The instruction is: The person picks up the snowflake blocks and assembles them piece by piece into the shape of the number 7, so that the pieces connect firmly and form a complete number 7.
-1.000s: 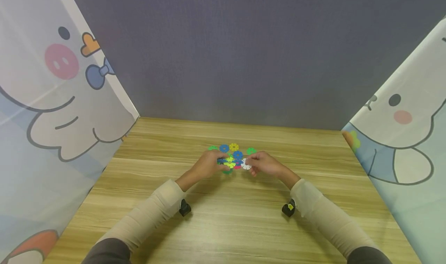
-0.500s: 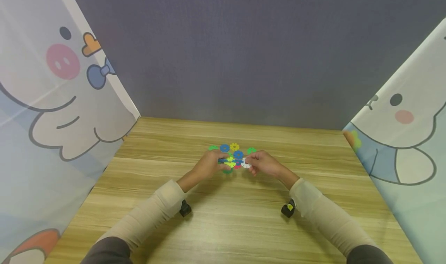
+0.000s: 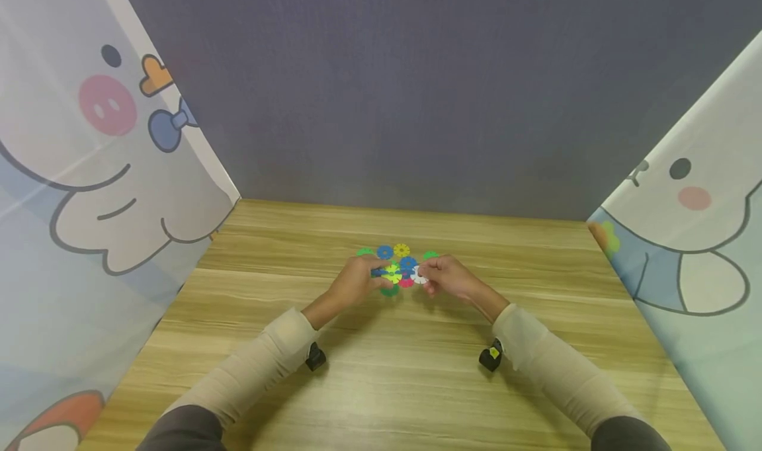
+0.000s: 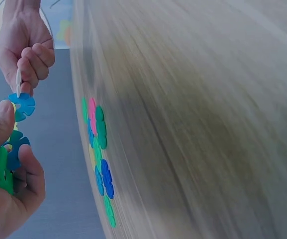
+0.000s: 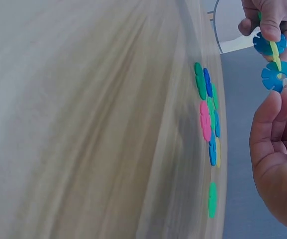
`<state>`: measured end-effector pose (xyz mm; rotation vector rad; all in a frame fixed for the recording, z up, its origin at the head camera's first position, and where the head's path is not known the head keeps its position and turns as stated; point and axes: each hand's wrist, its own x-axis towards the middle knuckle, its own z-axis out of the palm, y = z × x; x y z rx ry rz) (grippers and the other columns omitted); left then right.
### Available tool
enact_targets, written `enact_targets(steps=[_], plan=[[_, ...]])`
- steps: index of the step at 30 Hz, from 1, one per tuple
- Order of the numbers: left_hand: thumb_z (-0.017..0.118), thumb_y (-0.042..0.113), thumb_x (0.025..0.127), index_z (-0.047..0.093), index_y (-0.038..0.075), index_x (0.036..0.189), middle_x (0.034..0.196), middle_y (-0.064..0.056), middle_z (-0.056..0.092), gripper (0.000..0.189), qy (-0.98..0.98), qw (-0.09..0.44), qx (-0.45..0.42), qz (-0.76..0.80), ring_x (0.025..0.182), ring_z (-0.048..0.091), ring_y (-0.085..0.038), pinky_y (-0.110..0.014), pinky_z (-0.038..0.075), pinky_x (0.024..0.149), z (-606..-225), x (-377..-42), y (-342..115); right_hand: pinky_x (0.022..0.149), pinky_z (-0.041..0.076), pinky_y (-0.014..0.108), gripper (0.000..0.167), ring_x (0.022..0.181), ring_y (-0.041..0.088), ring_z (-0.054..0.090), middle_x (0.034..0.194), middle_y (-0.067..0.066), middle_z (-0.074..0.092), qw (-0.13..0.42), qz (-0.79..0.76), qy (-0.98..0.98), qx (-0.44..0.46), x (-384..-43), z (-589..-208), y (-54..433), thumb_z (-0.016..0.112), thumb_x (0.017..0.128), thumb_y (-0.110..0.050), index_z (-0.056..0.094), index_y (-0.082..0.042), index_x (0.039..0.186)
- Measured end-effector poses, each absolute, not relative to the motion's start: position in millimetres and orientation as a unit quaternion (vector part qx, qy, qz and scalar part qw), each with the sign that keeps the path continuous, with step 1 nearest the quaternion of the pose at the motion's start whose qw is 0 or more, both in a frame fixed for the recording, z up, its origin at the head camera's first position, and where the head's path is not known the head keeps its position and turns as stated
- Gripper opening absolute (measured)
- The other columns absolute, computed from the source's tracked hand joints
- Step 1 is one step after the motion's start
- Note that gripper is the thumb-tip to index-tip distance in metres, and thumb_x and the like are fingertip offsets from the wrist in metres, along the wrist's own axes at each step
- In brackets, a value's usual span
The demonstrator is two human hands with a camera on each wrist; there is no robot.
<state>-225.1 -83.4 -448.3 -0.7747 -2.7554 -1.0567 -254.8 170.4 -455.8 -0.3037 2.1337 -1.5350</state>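
Above the table, my left hand (image 3: 352, 282) grips a chain of slotted plastic snowflake discs. In the left wrist view it shows a green disc (image 4: 4, 172), a blue disc (image 4: 16, 149) and, at the far end, another blue disc (image 4: 23, 105). A yellow disc (image 5: 275, 55) links the two blue ones. My right hand (image 3: 455, 279) pinches a white disc (image 3: 418, 276) between thumb and fingers. Its edge meets the end blue disc; whether their slots are interlocked I cannot tell. Fingers cover part of the white disc.
Several loose discs lie flat on the wooden table (image 3: 405, 385) beneath and beyond the hands, among them a pink one (image 3: 406, 283), a yellow one (image 3: 401, 250) and a green one (image 3: 430, 256). A grey panel (image 3: 381, 94) stands behind, with cartoon-printed sheets (image 3: 137, 200) at the sides.
My right hand and the white disc have shifted very slightly upward and left in the head view. The left hand keeps its grip on the chain, almost still.
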Motion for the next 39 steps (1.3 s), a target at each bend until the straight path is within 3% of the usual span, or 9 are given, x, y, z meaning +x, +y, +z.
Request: enact_targets(steps=[5, 15, 23, 33, 39], plan=[[0.085, 0.017, 0.080, 0.071, -0.002, 0.122, 0.119, -0.017, 0.074, 0.048, -0.899, 0.052, -0.268, -0.342, 0.111, 0.071, -0.031, -0.039, 0.061, 0.095, -447.5, -225.4, -83.8, 0.067, 0.062, 0.027, 0.032, 0.064, 0.007, 0.062, 0.081, 0.000, 0.061, 0.242, -0.560, 0.785, -0.111, -254.7, -454.0, 170.7, 0.053, 0.107, -0.014, 0.061, 0.013, 0.123], [0.085, 0.017, 0.080, 0.072, -0.004, 0.121, 0.119, -0.017, 0.075, 0.048, -0.891, 0.060, -0.304, -0.332, 0.113, 0.071, -0.032, -0.042, 0.060, 0.097, -449.6, -227.8, -85.8, 0.064, 0.060, 0.022, 0.038, 0.064, 0.005, 0.061, 0.090, 0.002, 0.063, 0.244, -0.576, 0.772, -0.114, -252.3, -454.4, 173.1, 0.052, 0.107, -0.012, 0.056, 0.017, 0.131], [0.085, 0.016, 0.079, 0.073, -0.002, 0.120, 0.120, -0.016, 0.074, 0.047, -0.892, 0.057, -0.308, -0.325, 0.113, 0.071, -0.031, -0.039, 0.060, 0.097, -449.5, -227.6, -82.9, 0.068, 0.061, 0.023, 0.041, 0.067, 0.005, 0.063, 0.101, 0.008, 0.065, 0.248, -0.550, 0.787, -0.125, -251.7, -454.1, 171.6, 0.052, 0.107, -0.013, 0.054, 0.015, 0.136], [0.085, 0.017, 0.078, 0.073, -0.002, 0.119, 0.122, -0.016, 0.073, 0.047, -0.896, 0.051, -0.306, -0.319, 0.119, 0.069, -0.034, -0.043, 0.057, 0.102, -450.2, -227.9, -82.5, 0.068, 0.061, 0.027, 0.040, 0.064, 0.006, 0.062, 0.079, 0.000, 0.065, 0.257, -0.527, 0.798, -0.139, -253.1, -454.5, 170.9, 0.051, 0.108, -0.016, 0.056, 0.013, 0.135], [0.085, 0.019, 0.079, 0.072, -0.001, 0.122, 0.121, -0.017, 0.074, 0.049, -0.903, 0.058, -0.277, -0.323, 0.115, 0.070, -0.033, -0.042, 0.058, 0.100, -448.6, -227.7, -85.8, 0.066, 0.060, 0.025, 0.035, 0.065, 0.007, 0.061, 0.079, -0.001, 0.062, 0.244, -0.536, 0.798, -0.127, -255.6, -455.2, 165.5, 0.051, 0.108, -0.018, 0.061, 0.010, 0.126]])
